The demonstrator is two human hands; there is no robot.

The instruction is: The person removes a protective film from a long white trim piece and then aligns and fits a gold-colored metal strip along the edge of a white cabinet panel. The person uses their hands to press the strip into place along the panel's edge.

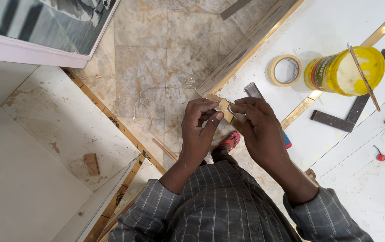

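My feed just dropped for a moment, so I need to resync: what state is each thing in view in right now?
Left hand: pinching the small tan piece.
Right hand: fingers closed on the same piece.
Small tan piece: held between both hands, off the floor.
Yellow can: open, a stick resting across its mouth.
Tape roll: lying flat on the white board.
Metal square: lying flat.

The person wears a grey checked shirt [219,206] with thin pale lines, long sleeves rolled to the forearms, and a red sandal [231,141].
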